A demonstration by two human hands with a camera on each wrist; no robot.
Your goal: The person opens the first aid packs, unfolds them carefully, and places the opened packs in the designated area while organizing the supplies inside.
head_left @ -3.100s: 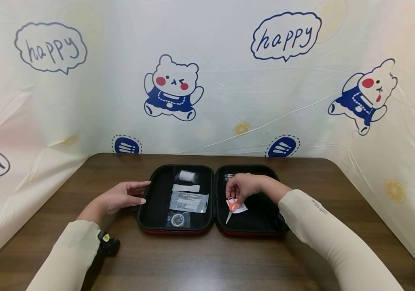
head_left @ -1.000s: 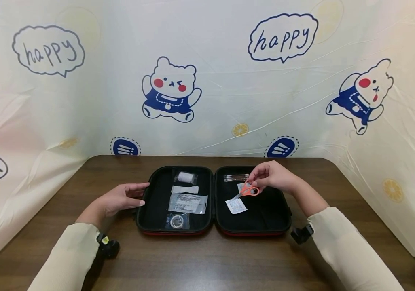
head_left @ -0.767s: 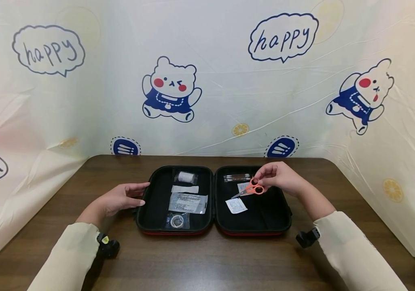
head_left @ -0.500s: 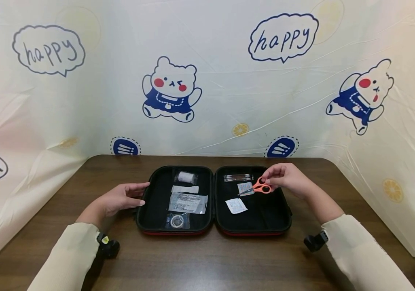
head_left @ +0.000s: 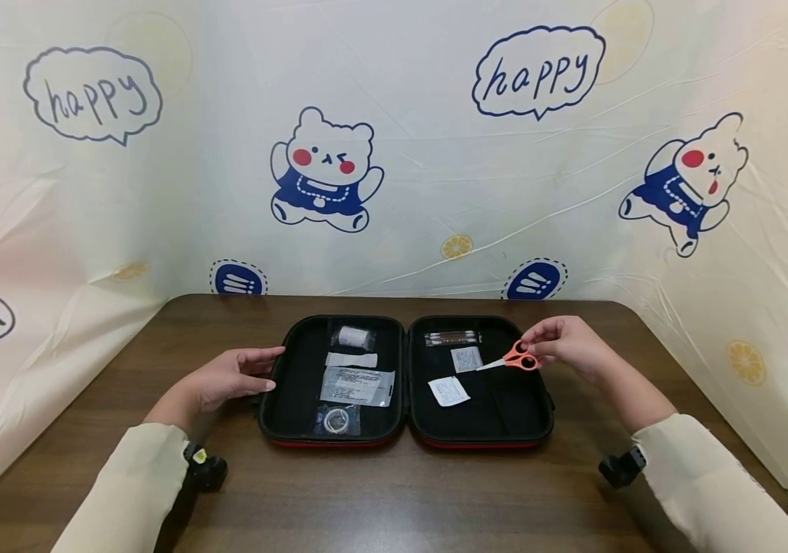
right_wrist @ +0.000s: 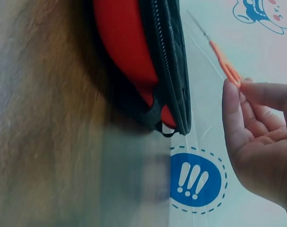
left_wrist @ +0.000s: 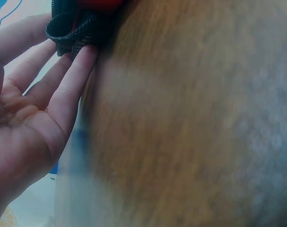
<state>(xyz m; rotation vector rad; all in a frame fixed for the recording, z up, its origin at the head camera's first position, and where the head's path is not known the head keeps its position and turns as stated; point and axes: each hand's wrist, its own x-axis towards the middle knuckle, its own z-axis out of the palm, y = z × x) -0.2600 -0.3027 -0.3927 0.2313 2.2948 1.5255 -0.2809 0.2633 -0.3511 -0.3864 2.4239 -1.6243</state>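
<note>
An unfolded zip case [head_left: 339, 442], black inside and red outside, lies on the table. My right hand [head_left: 570, 346] pinches small orange-handled scissors [head_left: 521, 357] by a finger loop. They hang over the right half of the case, blades pointing left, and the right wrist view has them above the case's edge. Under the blade tip is a white square packet [head_left: 466, 359]; a second packet [head_left: 448, 391] lies nearer me. My left hand [head_left: 228, 376] rests straight fingers and thumb against the left rim, beside a black fabric loop [left_wrist: 79, 28] in the left wrist view.
The left half contains a wrapped white roll [head_left: 354, 336], a white strip [head_left: 351, 359], a printed silver packet [head_left: 357, 385] and a bagged white ring [head_left: 336, 419]. At the back right lies a pack of swabs [head_left: 452, 338]. A printed curtain [head_left: 422, 138] hangs behind the wooden table [head_left: 366, 499].
My right hand has lifted the scissors off the near packet and carried them rightward, toward the case's right rim. Both white packets now show plainly. The left hand has stayed at the left rim.
</note>
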